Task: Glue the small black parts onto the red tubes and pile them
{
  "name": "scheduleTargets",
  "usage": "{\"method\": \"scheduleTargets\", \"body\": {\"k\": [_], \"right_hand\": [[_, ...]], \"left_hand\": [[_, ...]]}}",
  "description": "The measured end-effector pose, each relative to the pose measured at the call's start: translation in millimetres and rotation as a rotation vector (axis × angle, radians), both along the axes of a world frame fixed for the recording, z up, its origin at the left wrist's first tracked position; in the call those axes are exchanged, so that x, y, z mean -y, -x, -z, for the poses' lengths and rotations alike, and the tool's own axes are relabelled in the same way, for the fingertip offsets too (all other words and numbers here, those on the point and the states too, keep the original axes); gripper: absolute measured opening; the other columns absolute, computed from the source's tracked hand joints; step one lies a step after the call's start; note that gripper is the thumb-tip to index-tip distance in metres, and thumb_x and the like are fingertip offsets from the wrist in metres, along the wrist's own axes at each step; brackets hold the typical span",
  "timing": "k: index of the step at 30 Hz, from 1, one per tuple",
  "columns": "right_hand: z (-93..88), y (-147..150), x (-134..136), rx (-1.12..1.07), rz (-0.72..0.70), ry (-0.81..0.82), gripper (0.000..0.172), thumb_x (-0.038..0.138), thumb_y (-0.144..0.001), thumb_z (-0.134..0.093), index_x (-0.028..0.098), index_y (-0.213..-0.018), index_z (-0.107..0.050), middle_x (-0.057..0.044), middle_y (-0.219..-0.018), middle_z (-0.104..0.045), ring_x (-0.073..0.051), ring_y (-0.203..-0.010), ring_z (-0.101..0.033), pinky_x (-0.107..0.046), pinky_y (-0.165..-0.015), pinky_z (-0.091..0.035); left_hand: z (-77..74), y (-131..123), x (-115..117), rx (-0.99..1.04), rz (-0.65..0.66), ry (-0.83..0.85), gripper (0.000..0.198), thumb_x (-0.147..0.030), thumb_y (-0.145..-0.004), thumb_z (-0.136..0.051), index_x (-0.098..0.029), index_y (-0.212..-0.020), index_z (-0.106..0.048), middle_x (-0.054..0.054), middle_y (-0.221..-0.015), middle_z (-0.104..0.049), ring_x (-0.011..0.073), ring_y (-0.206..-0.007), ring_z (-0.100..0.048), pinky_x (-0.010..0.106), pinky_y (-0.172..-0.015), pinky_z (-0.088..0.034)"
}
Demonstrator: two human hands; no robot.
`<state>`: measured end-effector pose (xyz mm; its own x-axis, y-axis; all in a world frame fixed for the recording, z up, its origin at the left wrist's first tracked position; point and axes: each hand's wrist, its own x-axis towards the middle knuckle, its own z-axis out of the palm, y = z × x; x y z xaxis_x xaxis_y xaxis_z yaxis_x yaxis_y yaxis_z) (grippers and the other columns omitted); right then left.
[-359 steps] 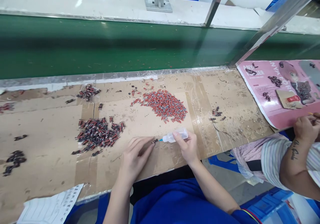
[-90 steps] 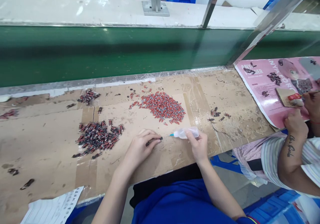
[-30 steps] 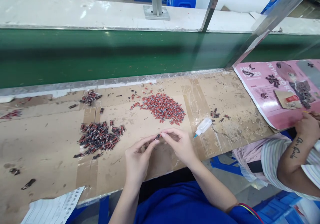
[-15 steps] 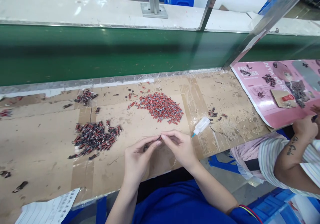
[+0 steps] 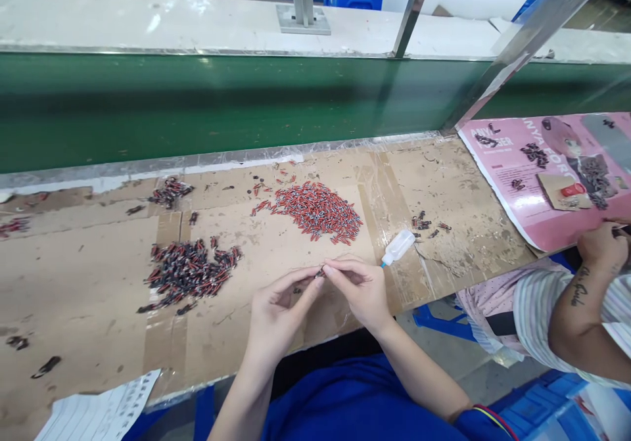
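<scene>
My left hand (image 5: 279,306) and my right hand (image 5: 359,290) meet over the near edge of the cardboard-covered bench. Pinched between the fingertips of both is a small dark part (image 5: 320,273), mostly covered by the fingers, so its exact kind does not show. Beyond them lies a pile of small red parts with silvery ends (image 5: 318,211). To the left is a heap of black-and-red parts (image 5: 190,269). Close to my right hand, a clear plastic squeeze bottle (image 5: 398,247) with a blue needle tip rests on its side.
Several dark parts (image 5: 421,221) lie right of the bottle. A smaller black-and-red cluster (image 5: 170,192) sits farther back. A lined paper sheet (image 5: 101,408) hangs at the front left edge. At right, a co-worker's hand (image 5: 602,247) is beside a pink poster (image 5: 530,191). A green belt (image 5: 221,109) runs behind.
Both hands have shifted slightly right in the picture, still pinching the small part together. The piles and the bottle stay where they were on the bench.
</scene>
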<state>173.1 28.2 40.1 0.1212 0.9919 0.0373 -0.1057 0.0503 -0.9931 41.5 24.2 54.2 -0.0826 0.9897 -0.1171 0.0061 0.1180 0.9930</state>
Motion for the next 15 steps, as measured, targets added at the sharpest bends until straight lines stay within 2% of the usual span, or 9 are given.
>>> {"method": "scheduleTargets", "body": {"k": [6, 15], "right_hand": [[-3.5, -0.9, 0.3, -0.022, 0.007, -0.028, 0.007, 0.029, -0.078, -0.076, 0.030, -0.083, -0.080, -0.002, -0.079, -0.076, -0.018, -0.074, -0.070, -0.033, -0.071, -0.061], [-3.5, -0.8, 2.3, -0.003, -0.016, -0.035, 0.007, 0.031, -0.079, -0.075, 0.029, -0.083, -0.080, -0.003, -0.081, -0.076, -0.018, -0.076, -0.070, -0.035, -0.074, -0.060]], "left_hand": [[-2.1, -7.0, 1.7, -0.048, -0.087, 0.001, 0.018, -0.034, -0.066, -0.076, -0.019, -0.075, -0.076, 0.006, -0.075, -0.076, 0.0179, -0.069, -0.071, 0.028, -0.071, -0.060], [0.6, -8.0, 5.4, -0.040, -0.102, -0.015, 0.019, -0.034, -0.068, -0.074, -0.018, -0.077, -0.074, 0.006, -0.078, -0.076, 0.0179, -0.073, -0.071, 0.028, -0.072, -0.059]]}}
